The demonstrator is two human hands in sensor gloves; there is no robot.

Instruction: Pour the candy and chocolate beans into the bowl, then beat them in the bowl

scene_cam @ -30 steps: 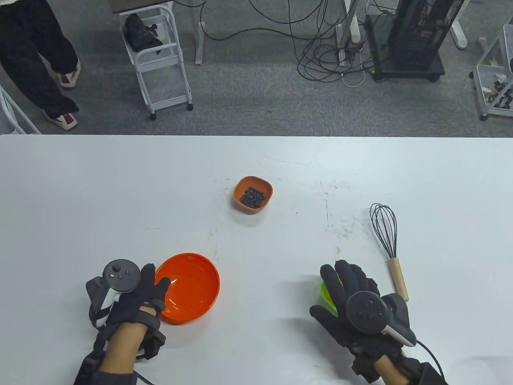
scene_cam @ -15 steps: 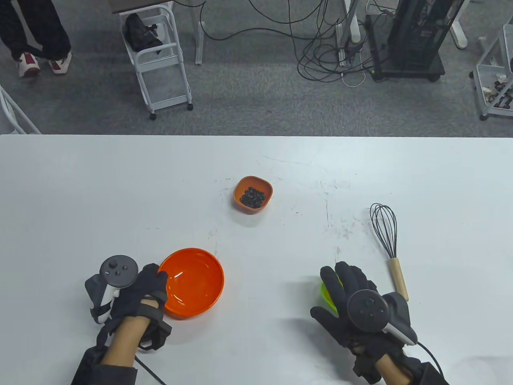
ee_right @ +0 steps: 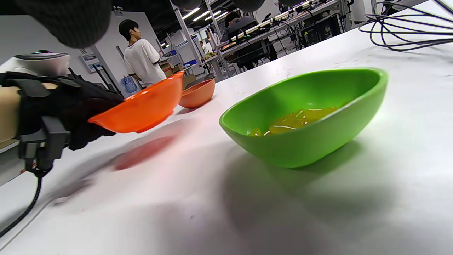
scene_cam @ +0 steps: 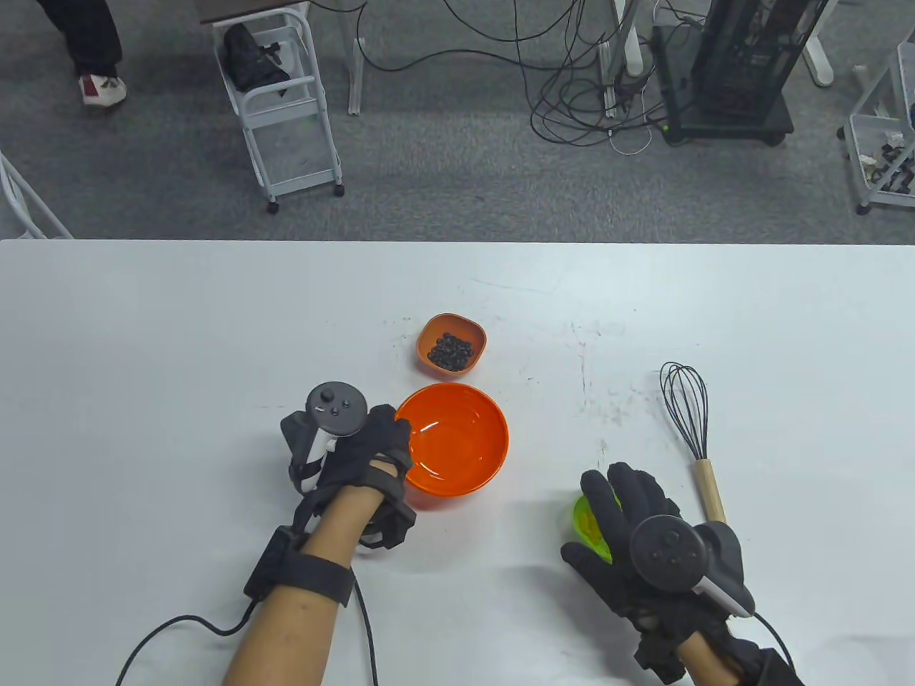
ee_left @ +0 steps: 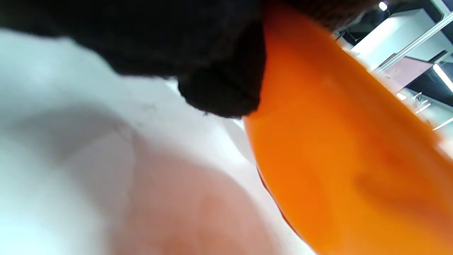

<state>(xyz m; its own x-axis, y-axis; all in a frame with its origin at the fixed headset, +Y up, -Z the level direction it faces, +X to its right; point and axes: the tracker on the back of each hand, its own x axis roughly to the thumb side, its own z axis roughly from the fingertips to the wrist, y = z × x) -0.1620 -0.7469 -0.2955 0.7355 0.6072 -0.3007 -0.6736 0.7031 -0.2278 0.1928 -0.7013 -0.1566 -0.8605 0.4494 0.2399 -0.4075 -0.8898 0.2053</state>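
My left hand (scene_cam: 400, 446) grips the near-left rim of the large orange bowl (scene_cam: 452, 439), which is empty. The right wrist view shows this orange bowl (ee_right: 141, 106) held just above the table, over its shadow. In the left wrist view a gloved finger (ee_left: 219, 92) presses on the bowl's wall (ee_left: 336, 159). Just behind it sits a small orange dish (scene_cam: 451, 344) of dark chocolate beans. My right hand (scene_cam: 604, 504) hovers with straight fingers over a green bowl (scene_cam: 587, 529) of yellow candy (ee_right: 300, 118), not touching it.
A wire whisk (scene_cam: 690, 421) with a wooden handle lies on the table to the right of my right hand. The white table (scene_cam: 179, 343) ends at its far edge, with a cart, cables and a person's leg on the floor beyond.
My left hand has carried the orange bowl from the front left up and to the right, next to the bean dish. The right hand has hardly moved.
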